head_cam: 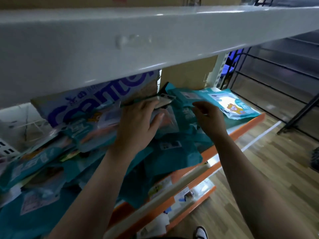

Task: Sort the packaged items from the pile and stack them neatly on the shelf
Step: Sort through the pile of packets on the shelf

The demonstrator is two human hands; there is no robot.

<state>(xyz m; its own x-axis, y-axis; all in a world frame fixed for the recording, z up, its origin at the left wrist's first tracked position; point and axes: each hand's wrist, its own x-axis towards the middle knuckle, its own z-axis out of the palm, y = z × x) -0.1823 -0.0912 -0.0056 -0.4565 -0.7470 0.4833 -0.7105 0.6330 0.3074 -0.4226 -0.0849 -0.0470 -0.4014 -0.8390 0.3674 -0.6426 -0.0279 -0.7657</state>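
Teal packaged items [164,152] are lying in a loose, overlapping pile along the front of the orange-edged shelf [241,128], some hanging over its lip (the nearest ones, at lower left, are too blurred to read). Two bare forearms are reaching in over them from below.

The left hand [138,121] is lying flat on the middle of the pile. Its fingers are straight and its thumb is spread to the side, so its grip is open and closing on nothing. Its fingertips are touching a pale packet [163,100] sitting at the top of the heap.

The right hand [208,116] is hovering just beside it, above the teal wrappers, fingers loosely curled and its grip empty.

Further right, a teal packet with a cartoon figure [231,104] is lying flat at the end of the shelf, its left edge meeting the other wrappers.

Behind the left hand a cardboard box with purple lettering [96,100] is leaning at a tilt, and a plain brown box [188,73] is standing at the back. A white upper shelf [155,40] is crossing overhead.

Off to the right, wooden floor [259,161] is showing, with a black wire rack [276,69] beyond.
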